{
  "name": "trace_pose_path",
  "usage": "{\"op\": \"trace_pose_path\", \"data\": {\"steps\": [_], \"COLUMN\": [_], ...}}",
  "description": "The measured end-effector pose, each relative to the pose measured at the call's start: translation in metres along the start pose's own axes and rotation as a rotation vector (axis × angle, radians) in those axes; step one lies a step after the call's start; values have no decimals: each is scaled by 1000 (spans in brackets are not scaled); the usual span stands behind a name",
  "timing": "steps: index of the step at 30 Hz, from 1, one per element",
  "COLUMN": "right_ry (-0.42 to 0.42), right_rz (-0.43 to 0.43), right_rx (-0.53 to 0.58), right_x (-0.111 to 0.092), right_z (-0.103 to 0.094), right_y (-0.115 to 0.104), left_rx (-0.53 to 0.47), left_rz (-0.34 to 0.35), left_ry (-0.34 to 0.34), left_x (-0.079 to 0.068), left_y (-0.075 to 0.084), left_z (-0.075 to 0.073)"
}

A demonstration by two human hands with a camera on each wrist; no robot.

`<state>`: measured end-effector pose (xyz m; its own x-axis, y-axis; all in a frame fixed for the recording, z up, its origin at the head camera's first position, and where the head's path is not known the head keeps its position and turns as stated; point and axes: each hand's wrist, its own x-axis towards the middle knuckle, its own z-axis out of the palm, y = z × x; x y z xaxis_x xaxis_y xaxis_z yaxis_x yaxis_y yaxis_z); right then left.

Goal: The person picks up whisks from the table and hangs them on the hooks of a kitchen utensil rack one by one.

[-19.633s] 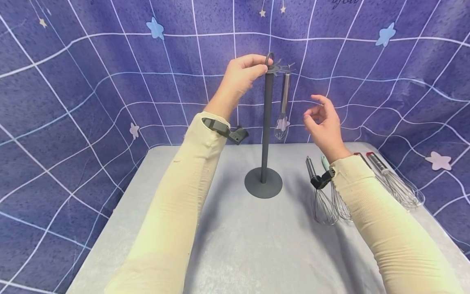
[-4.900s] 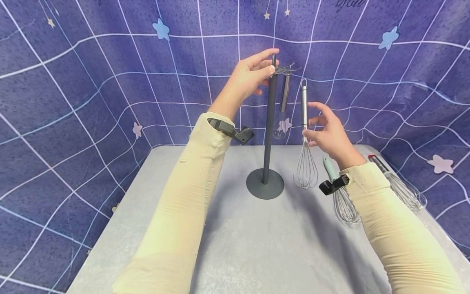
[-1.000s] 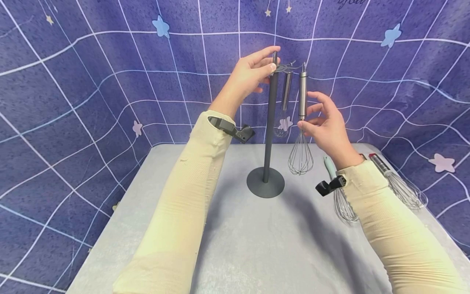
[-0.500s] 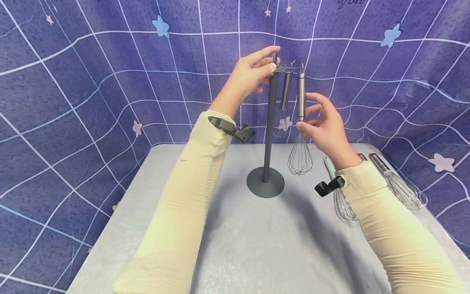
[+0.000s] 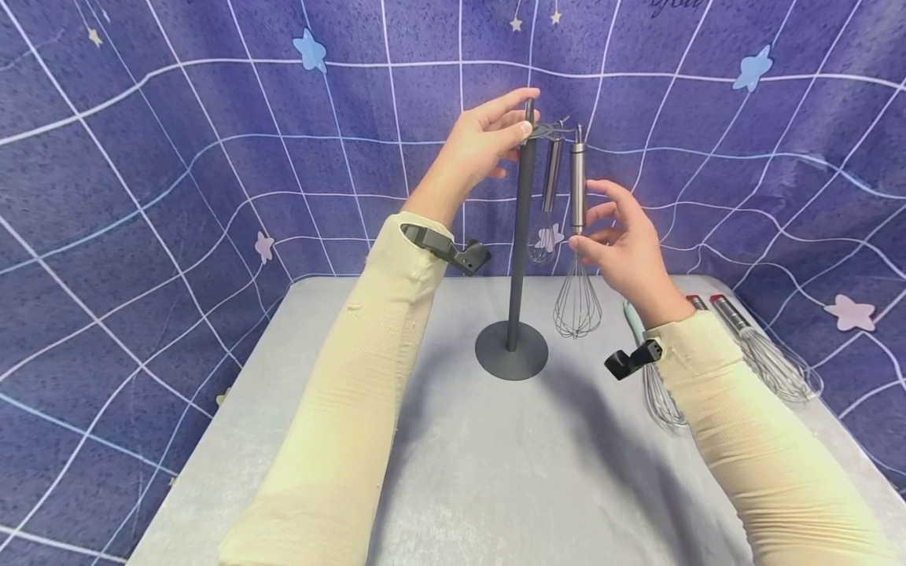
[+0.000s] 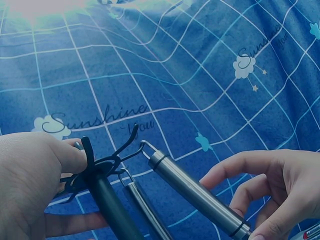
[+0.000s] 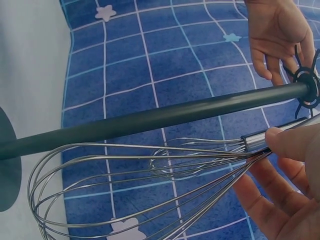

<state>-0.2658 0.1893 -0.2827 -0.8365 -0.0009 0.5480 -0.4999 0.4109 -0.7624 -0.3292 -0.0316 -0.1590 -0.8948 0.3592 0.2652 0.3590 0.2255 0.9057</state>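
A dark grey stand with a round base rises from the table. My left hand grips its top, thumb and fingers around the loop above the hook ring. The right hand pinches a steel whisk where handle meets wires. That whisk hangs upright, wires down, its hanging loop at the tip of one hook in the left wrist view. Behind it a smaller whisk hangs from a neighbouring hook, partly covered by the larger whisk's wires in the right wrist view.
On the grey table, a whisk with a mint handle lies partly under the right forearm. Further right are whisks with red-tipped handles. A blue-purple patterned cloth stands behind and at both sides.
Earlier the right hand was empty; it then lifted the larger whisk from the table and brought its loop up to a hook. Within the last second, whisk and hand shift slightly left; the left hand stays.
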Motion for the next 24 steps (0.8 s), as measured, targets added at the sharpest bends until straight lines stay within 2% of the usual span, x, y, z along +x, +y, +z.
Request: {"op": "trace_pose_path", "data": {"steps": [24], "right_ry": [11], "right_rz": [28], "right_rx": [-15], "right_x": [1], "right_z": [13], "right_y": [0], "left_rx": [2], "left_rz": [7], "left_ry": [4], "left_x": [1], "left_y": [-1], "left_z": [0]}}
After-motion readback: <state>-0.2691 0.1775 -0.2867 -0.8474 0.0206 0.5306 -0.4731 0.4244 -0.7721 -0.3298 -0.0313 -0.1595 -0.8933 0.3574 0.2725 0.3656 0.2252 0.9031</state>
